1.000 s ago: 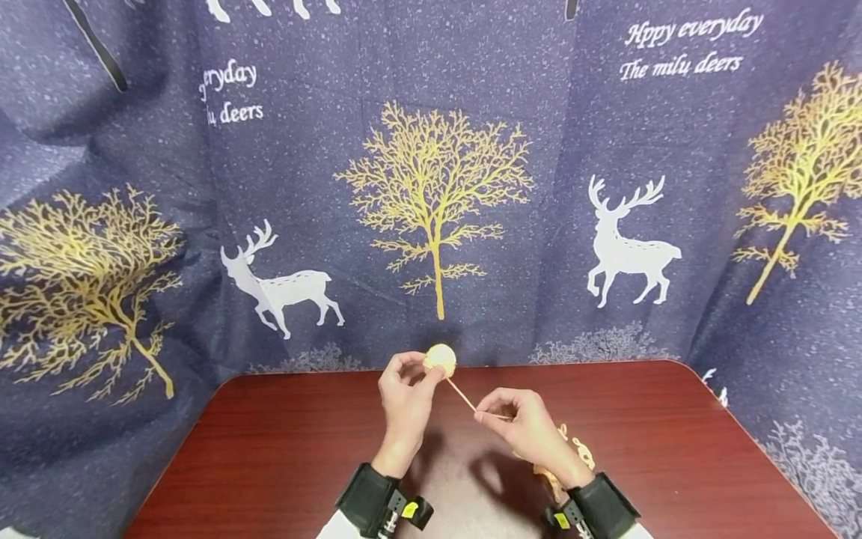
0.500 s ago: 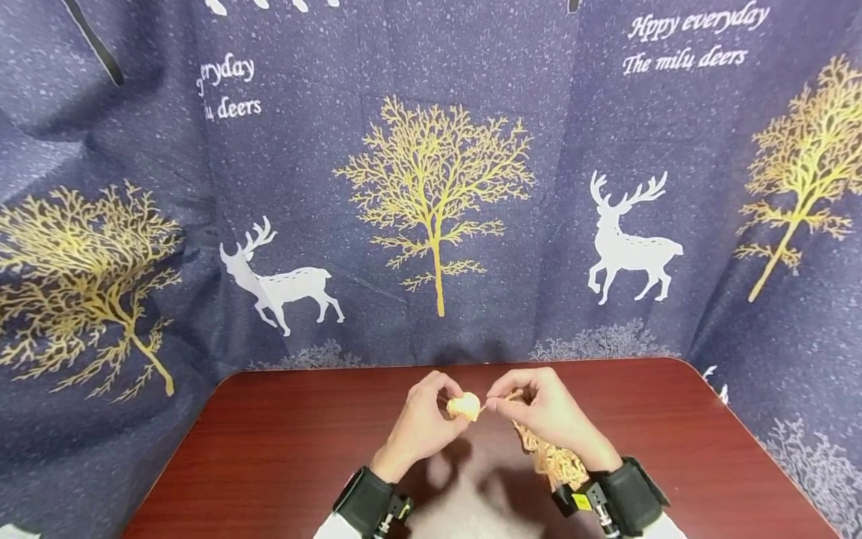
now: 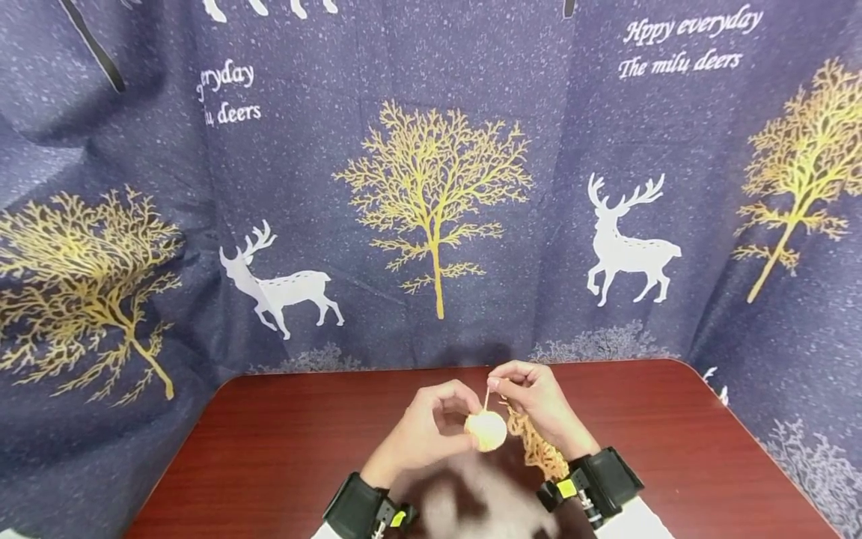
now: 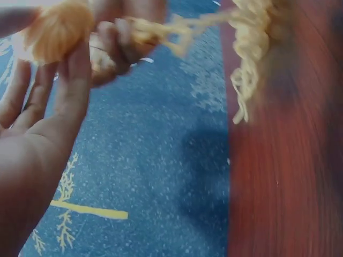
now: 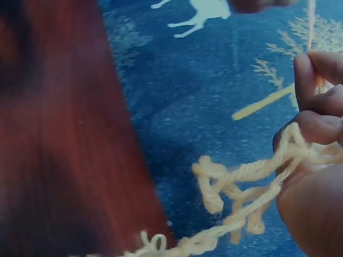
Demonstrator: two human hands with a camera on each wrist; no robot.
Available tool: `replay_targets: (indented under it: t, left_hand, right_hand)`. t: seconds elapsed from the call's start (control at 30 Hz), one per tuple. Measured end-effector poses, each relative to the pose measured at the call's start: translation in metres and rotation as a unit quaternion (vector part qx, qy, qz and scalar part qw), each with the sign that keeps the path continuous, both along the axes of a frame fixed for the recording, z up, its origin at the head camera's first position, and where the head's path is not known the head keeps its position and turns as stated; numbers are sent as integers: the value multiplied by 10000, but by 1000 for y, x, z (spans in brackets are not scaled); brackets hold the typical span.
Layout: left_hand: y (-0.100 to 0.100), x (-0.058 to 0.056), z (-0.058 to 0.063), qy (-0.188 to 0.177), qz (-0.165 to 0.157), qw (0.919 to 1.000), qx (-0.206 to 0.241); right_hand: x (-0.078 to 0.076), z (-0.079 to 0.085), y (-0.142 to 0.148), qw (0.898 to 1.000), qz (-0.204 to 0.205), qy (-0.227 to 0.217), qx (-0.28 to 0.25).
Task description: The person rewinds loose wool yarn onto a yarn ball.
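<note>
A small ball of pale yellow yarn (image 3: 486,430) sits between the thumb and fingers of my left hand (image 3: 427,427). In the left wrist view, wound strands show on the yarn ball (image 4: 60,33), with fingers beneath it. To its right, and a little farther off, my right hand (image 3: 539,400) pinches a yarn strand (image 3: 487,398) that runs taut up from the ball. The right wrist view has this strand (image 5: 311,24) entering between thumb and forefinger. Loose, kinked yarn (image 5: 236,176) passes through the right palm and hangs below it.
The tangled yarn length (image 3: 542,453) trails under the right forearm over the reddish-brown wooden table (image 3: 289,442). Behind the table's far edge hangs a dark blue cloth (image 3: 471,67) printed with trees and deer. Each wrist wears a black camera band (image 3: 357,505).
The yarn ball has come right and nearer in my left hand. My right hand has gone from below and right of the ball to above it, the strand now pointing up.
</note>
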State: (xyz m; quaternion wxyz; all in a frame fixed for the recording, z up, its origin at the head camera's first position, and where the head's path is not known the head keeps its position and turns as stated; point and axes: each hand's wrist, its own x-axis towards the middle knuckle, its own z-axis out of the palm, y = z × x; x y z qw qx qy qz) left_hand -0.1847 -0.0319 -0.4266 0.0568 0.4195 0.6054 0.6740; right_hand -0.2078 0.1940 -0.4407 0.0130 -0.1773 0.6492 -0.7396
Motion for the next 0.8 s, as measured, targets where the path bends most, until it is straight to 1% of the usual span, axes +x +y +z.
replay_targets:
  t: [0.07, 0.13, 0.2, 0.27, 0.37, 0.43, 0.47, 0.5, 0.57, 0.6, 0.63, 0.67, 0.73, 0.77, 0.8]
  left_hand:
    - [1, -1, 3, -141, -44, 9981, 595]
    - [2, -2, 6, -364, 112, 9935, 1072]
    - [3, -3, 8, -748, 372, 9852, 1500]
    - [5, -5, 10, -1171, 745, 9731, 1839]
    - [9, -8, 12, -1738, 1455, 9494, 2173]
    - [11, -10, 12, -1958, 2024, 9337, 2211]
    - [12, -11, 11, -1988, 2343, 9275, 2129]
    - [13, -12, 9, -1952, 2670, 9229, 1970]
    - [14, -14, 5, -1673, 3303, 9175, 1450]
    - [14, -15, 2, -1419, 3606, 9152, 1107]
    - [14, -16, -1, -1093, 3880, 9124, 714]
    - [14, -17, -4, -725, 4120, 9077, 312]
    - [13, -17, -9, 44, 4419, 8961, -408]
    - [12, -17, -12, 376, 4484, 8901, -727]
    - [11, -16, -14, 668, 4481, 8857, -1014]
  right_hand:
    - [1, -6, -3, 9999, 68, 32, 126]
    - [2, -11, -6, 9995, 146, 119, 263]
    - [5, -13, -11, 9988, 130, 149, 439]
    - [8, -14, -15, 9973, 32, 281, 681]
    - [16, -12, -21, 9912, -323, 554, 1161]
    - [21, -9, -24, 9848, -587, 786, 1434]
    - [24, -8, -25, 9808, -726, 897, 1573]
    - [26, -6, -27, 9775, -833, 988, 1670]
    - [31, -3, -28, 9703, -999, 1148, 1881]
    - [33, -1, -28, 9661, -1049, 1255, 1998]
    - [35, 1, -28, 9618, -1085, 1349, 2119]
    - [36, 3, -27, 9587, -1094, 1424, 2205]
    - [38, 8, -25, 9545, -1084, 1545, 2308]
    - [39, 10, -24, 9539, -1073, 1580, 2317]
    - [39, 13, -22, 9540, -1049, 1613, 2301]
